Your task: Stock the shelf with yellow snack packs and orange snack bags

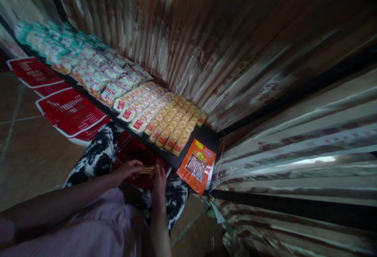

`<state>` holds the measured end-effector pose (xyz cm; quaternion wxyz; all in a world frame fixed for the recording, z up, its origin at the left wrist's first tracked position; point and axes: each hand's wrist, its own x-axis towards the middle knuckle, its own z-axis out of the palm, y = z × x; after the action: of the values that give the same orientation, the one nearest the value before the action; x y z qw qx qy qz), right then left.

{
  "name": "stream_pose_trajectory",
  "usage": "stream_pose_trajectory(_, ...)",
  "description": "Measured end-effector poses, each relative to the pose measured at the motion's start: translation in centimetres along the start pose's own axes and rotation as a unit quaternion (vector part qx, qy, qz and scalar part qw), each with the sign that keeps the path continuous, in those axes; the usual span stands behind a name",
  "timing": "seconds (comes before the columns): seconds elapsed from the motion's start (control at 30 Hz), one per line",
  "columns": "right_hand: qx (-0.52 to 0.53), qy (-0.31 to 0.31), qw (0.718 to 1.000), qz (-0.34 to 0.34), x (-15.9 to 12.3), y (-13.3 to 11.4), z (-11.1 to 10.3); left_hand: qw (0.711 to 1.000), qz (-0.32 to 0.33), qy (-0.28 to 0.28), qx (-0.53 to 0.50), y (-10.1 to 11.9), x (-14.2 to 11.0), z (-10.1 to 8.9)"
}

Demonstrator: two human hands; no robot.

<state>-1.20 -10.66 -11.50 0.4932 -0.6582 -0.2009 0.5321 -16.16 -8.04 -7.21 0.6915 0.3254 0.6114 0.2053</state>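
Above my lap, my left hand (131, 170) and my right hand (159, 177) grip opposite ends of a slim yellowish-brown snack stick pack (146, 169); its exact kind is too small and dark to make out. Both hands have their fingers closed on it. In front of them, a dark shelf (203, 136) carries rows of small yellow-wrapped snack packs (171, 129), with paler white-wrapped packs (140, 110) to their left. At the shelf's right end lies an orange snack bag (196, 165) with a clear window showing sticks inside.
Farther left on the shelf are packets with red print (113, 88) and green-edged packets (53, 43). Red plastic baskets (73, 110) stand on the floor below. Pleated printed sheeting (176, 33) hangs behind, and a dark rail (282, 206) runs along the right.
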Motion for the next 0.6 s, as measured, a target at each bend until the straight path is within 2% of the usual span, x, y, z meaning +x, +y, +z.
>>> stream_pose_trajectory(0.17,0.023,-0.010,1.000,0.010,-0.4,0.6,0.3,1.000,0.002,-0.010,-0.021,-1.3,0.2,-0.4)
stream_pose_trajectory(0.3,0.024,-0.023,0.999,0.015,-1.1,0.1,0.5,1.000,-0.002,-0.009,-0.026,-1.9,0.6,-0.5)
stream_pose_trajectory(0.47,0.009,-0.066,0.997,-0.026,-2.6,-1.5,0.3,1.000,0.000,-0.001,-0.027,-1.7,0.7,-0.4)
stream_pose_trajectory(0.6,-0.008,-0.062,0.997,-0.046,-2.9,-2.4,0.1,1.000,-0.012,0.007,-0.025,-1.6,0.7,0.1)
